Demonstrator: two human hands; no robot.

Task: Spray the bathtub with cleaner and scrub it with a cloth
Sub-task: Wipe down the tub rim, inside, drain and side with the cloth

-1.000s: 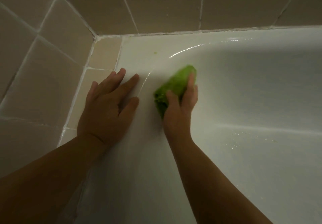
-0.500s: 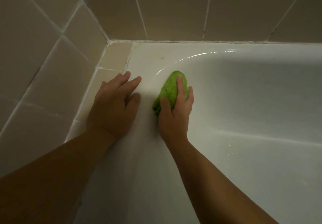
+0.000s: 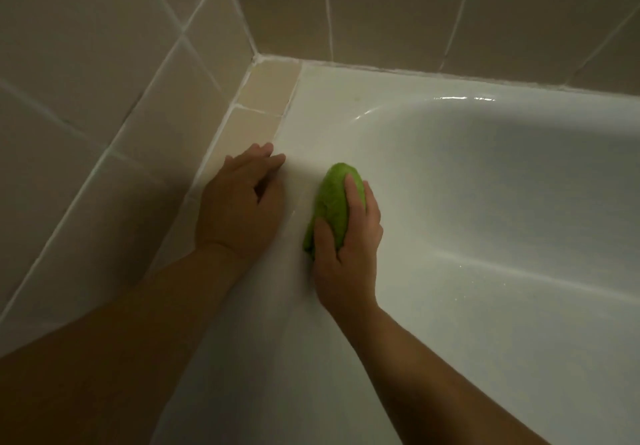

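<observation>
The white bathtub (image 3: 485,174) fills the right and lower part of the view, its inner wall wet and glossy. A bunched green cloth (image 3: 333,202) lies pressed against the tub's end wall just below the rim. My right hand (image 3: 346,247) grips it, thumb on its left side and fingers over its right. My left hand (image 3: 239,202) rests flat on the tub's rim beside the tiled ledge, fingers pointing to the corner. No spray bottle is in view.
Beige wall tiles (image 3: 104,63) with white grout enclose the tub on the left and at the back. A narrow tiled ledge (image 3: 263,98) runs along the left rim into the corner. Water droplets dot the tub floor (image 3: 485,306).
My right hand has drawn the cloth back from the corner, down along the end wall. My left hand's fingers have come closer together on the rim. The view has shifted left.
</observation>
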